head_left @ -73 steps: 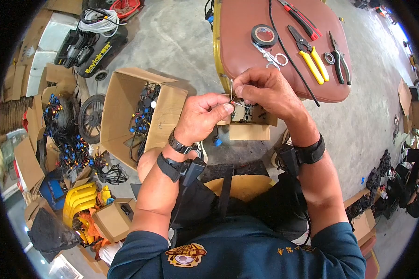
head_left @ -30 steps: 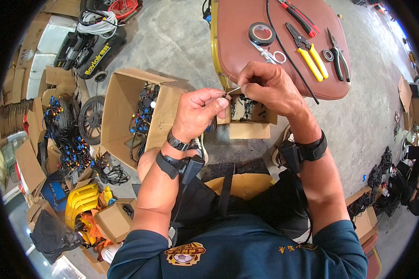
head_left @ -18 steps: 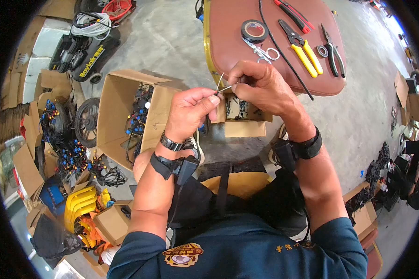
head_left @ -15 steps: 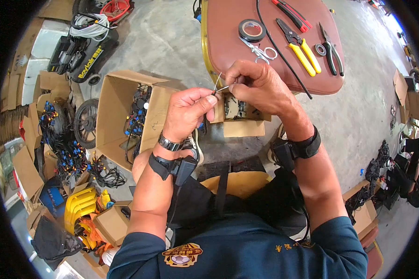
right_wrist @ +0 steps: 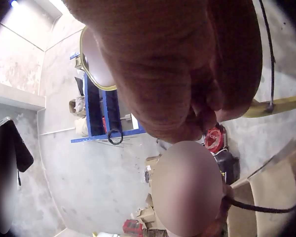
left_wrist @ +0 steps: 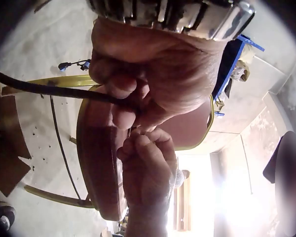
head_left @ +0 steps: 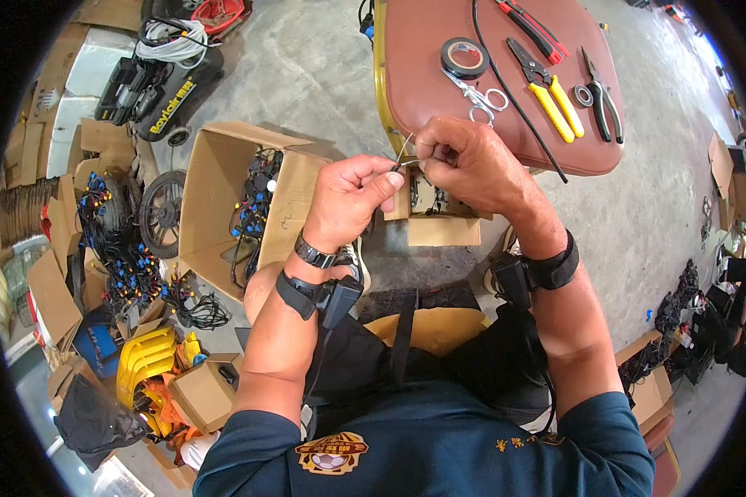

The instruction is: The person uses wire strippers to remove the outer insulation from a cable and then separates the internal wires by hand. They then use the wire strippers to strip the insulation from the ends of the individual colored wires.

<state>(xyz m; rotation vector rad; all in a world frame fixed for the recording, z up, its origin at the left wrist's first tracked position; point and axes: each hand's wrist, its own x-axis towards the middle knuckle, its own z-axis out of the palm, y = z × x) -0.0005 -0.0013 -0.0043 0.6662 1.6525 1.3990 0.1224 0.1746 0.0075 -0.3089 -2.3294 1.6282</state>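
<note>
Low over the small box, both hands meet close together. My left hand (head_left: pixel 344 199) pinches the end of a black cable (left_wrist: pixel 49 89) between thumb and forefinger; the cable trails off to the left in the left wrist view. Two thin wires fan out from that end. One thin wire (head_left: pixel 404 147) sticks up free, and the other, pale one runs across to my right hand (head_left: pixel 477 161), whose thumb and curled forefinger pinch its tip. In the right wrist view the right hand's own fingers hide the pinch.
A brown padded chair seat (head_left: pixel 439 99) ahead bears black tape (head_left: pixel 464 59), scissors (head_left: pixel 482 101), yellow-handled wire strippers (head_left: pixel 555 108), pliers (head_left: pixel 603 99) and a red-handled tool (head_left: pixel 537 33). A small open carton (head_left: pixel 443 233) sits below the hands; a larger carton (head_left: pixel 294 207) of connectors stands left.
The right hand's grasp has shifted from the wire held upright to the pale wire drawn sideways, and its fingers have since turned and curled more. The left hand keeps its pinch.
</note>
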